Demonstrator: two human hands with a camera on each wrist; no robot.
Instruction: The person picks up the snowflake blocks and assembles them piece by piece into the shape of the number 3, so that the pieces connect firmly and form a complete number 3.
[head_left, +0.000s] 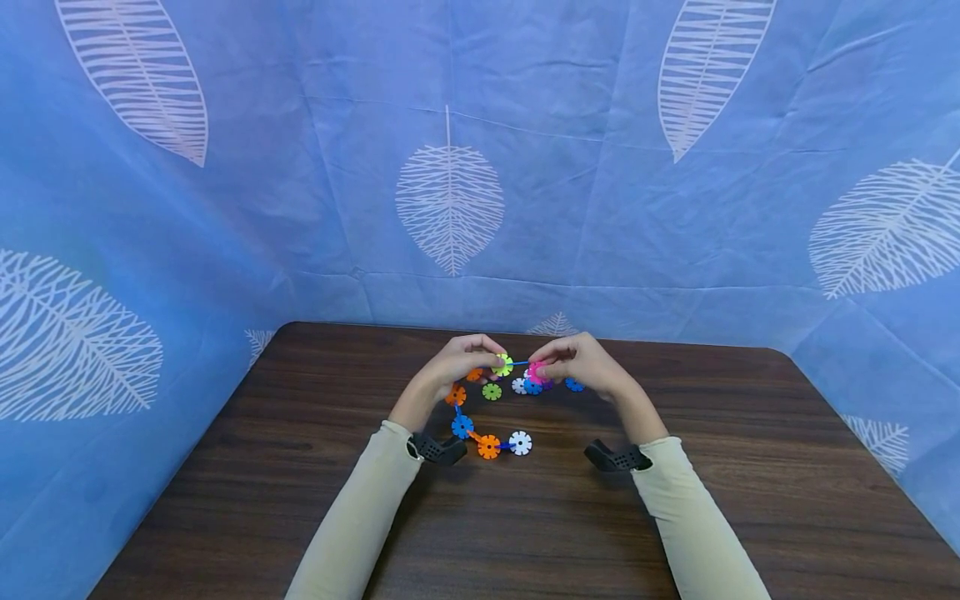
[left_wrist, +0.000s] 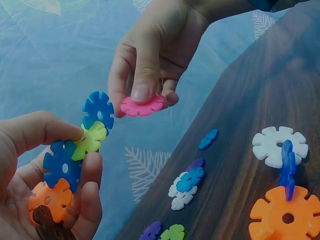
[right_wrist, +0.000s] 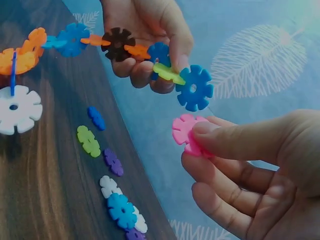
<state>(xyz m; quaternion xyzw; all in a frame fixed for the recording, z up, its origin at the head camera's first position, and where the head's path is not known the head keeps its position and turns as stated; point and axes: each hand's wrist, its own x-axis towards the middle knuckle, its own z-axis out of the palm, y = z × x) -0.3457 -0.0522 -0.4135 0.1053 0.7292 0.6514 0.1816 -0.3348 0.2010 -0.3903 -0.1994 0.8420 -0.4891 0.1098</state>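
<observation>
My left hand (head_left: 453,367) pinches a chain of slotted flower-shaped plastic discs at its yellow-green disc (left_wrist: 92,137). Past the fingertips, a blue disc (right_wrist: 200,80) forms the raised end of the chain. Blue, orange and dark brown (right_wrist: 118,44) discs follow on from the grip, and the far part of the chain lies on the table, ending in a white disc (head_left: 521,442). Between thumb and fingers, my right hand (head_left: 585,362) holds a single pink disc (right_wrist: 183,126). This pink disc is close to the blue end disc, with a small gap visible between them.
Loose discs lie on the dark wooden table (head_left: 360,517) behind the hands: green (right_wrist: 88,141), purple (right_wrist: 113,162), blue (right_wrist: 96,118) and a small pile of white and blue (right_wrist: 121,211) ones. A blue leaf-patterned cloth (head_left: 525,233) hangs behind the table.
</observation>
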